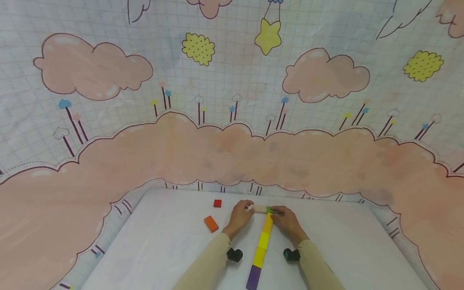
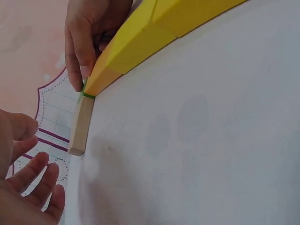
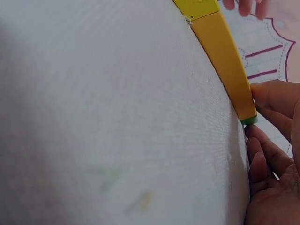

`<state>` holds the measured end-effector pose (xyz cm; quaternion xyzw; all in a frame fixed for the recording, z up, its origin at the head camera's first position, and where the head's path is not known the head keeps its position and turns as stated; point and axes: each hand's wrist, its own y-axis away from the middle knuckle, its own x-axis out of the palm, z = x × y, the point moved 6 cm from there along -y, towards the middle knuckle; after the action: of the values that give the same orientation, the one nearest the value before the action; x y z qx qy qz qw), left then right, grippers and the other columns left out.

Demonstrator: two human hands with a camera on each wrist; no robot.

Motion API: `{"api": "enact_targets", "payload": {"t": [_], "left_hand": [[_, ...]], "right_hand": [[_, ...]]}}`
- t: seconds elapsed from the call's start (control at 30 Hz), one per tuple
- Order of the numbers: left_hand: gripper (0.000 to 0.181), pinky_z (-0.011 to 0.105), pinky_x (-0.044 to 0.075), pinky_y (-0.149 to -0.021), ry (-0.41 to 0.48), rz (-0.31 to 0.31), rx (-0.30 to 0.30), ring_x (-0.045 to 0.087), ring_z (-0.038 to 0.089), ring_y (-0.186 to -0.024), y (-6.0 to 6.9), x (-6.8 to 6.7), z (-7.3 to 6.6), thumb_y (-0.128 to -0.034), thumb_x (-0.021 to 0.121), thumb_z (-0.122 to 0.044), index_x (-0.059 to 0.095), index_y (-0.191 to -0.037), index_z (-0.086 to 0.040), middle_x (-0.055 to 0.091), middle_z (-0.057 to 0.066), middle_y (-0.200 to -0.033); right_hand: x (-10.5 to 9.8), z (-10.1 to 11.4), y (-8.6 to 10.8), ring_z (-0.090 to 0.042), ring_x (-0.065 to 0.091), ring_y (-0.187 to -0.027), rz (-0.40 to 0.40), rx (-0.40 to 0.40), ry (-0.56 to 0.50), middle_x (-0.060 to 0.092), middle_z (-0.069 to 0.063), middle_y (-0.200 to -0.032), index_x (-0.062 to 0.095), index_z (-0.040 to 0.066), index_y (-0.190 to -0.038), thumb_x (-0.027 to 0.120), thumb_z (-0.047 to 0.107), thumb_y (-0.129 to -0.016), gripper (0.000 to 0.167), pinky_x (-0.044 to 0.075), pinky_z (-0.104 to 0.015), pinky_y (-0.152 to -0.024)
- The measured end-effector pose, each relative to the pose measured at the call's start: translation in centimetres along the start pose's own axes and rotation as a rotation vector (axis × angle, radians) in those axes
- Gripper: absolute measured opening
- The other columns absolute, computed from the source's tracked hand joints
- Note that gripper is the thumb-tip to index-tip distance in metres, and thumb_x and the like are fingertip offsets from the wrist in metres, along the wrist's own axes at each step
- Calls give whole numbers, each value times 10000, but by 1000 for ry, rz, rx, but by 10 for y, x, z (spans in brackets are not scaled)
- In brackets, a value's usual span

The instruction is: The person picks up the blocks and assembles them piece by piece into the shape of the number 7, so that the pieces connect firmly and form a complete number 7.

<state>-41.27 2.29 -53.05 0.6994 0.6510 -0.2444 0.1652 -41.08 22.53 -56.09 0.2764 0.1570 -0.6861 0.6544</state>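
Note:
A row of blocks runs up the white tabletop: a purple block (image 1: 253, 277), two yellow blocks (image 1: 264, 240) and a yellow-orange block (image 1: 267, 222). At its far end sit a small green block (image 1: 269, 209) and a plain wooden block (image 1: 260, 209) pointing left. My right hand (image 1: 288, 221) pinches the green block, its fingertips partly covering it. My left hand (image 1: 241, 217) is beside the wooden block's free end; in the left wrist view, the left hand (image 2: 28, 183) has spread, loosely bent fingers with a gap to the wooden block (image 2: 81, 126).
Left of the row, a red block (image 1: 217, 203) and an orange block (image 1: 211, 224) lie apart on the white tabletop (image 1: 152, 241). Behind the table's far edge hangs a cloth (image 1: 217, 153) printed with clouds and stars.

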Motion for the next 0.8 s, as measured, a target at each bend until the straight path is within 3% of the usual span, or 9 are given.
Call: {"api": "enact_targets", "payload": {"t": [0.4,0.8], "left_hand": [[321,457,484,-1026,30,18,112,569,261,-1174,13,-16,-16,-981,594,-194,607,-1287,-99,603,85,-1291],[319,456,489,-1025,34,-9,166,582,266,-1183,25,-31,-17,-982,593,-197,603,-1284,-96,606,81,-1309]], "right_hand": [[0,1,-1,-348,464,-1292,11,26,-19,545,-120,-1397,663,226,-1248,663,256,-921,329,314,-624,-1114],[1,-4,-4,-348,446,-1319,16,39,-25,529,-108,-1419,650,237,-1260,663,261,-920,341,304,-619,-1124]]}}
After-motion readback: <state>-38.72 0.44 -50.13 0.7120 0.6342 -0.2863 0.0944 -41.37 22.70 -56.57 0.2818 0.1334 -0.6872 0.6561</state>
